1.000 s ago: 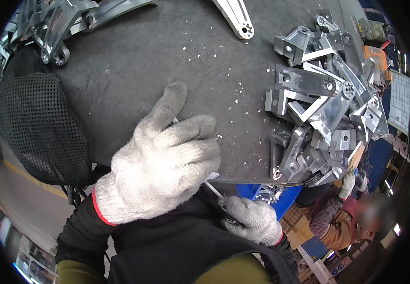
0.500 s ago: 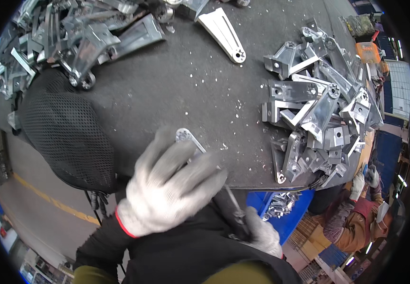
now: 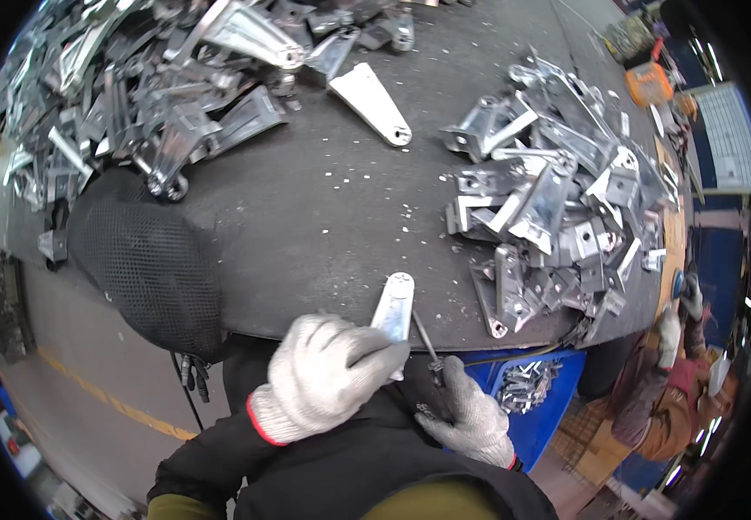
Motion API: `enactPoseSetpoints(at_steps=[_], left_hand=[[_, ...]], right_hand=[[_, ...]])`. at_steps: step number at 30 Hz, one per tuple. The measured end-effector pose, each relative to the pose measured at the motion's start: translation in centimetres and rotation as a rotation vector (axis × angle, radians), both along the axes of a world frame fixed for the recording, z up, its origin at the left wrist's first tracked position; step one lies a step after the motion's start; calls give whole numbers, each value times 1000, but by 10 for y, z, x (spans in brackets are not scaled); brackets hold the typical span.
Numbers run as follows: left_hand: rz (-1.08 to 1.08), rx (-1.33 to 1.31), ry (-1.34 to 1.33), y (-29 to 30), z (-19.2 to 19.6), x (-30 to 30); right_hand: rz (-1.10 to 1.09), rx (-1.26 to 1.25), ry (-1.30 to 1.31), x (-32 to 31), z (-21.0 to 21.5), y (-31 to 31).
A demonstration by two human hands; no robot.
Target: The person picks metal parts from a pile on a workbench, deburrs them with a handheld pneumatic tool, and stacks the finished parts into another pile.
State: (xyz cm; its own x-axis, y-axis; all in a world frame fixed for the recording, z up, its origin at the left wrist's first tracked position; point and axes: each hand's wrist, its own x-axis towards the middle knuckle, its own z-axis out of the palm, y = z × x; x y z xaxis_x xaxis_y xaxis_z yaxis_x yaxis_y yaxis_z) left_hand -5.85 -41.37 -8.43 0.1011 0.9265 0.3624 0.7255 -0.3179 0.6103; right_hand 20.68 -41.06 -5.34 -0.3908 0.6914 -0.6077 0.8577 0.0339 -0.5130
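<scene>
My left hand [image 3: 330,377], in a whitish knit glove with a red cuff, is closed on the lower part of a silvery metal bracket [image 3: 394,310]. The bracket's rounded end points away from me, over the table's near edge. In my right hand [image 3: 473,414], also gloved, is a slim hand tool [image 3: 424,339] with a thin metal shaft and a dark handle. Its shaft lies just right of the bracket; I cannot tell whether they touch. The tip's exact kind is too small to make out.
Metal brackets are heaped on the dark table [image 3: 306,191] at far left [image 3: 133,104] and right [image 3: 558,199]. One bracket [image 3: 370,102] lies apart. A black mesh-covered object [image 3: 146,260] stands left; a blue bin [image 3: 558,390] holds small metal pieces. A co-worker [image 3: 670,390] is at right.
My left hand was blurred with fingers spread over the bracket; now its fingers are closed around the lower part. The bracket has turned and shows its broad face. The whole view has shifted.
</scene>
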Motion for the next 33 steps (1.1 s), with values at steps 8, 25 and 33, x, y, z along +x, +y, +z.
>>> enactPoseSetpoints(at_steps=[8,25,33], left_hand=[[-73,38,436,1,20,-14],[130,-295,390,6,31,-34],[55,-296,400,10,23,-37]], right_hand=[[40,-176,-69,1,2,-7],[88,-2,342,-13,-7,17],[-120,-401,711,-26,2,46]])
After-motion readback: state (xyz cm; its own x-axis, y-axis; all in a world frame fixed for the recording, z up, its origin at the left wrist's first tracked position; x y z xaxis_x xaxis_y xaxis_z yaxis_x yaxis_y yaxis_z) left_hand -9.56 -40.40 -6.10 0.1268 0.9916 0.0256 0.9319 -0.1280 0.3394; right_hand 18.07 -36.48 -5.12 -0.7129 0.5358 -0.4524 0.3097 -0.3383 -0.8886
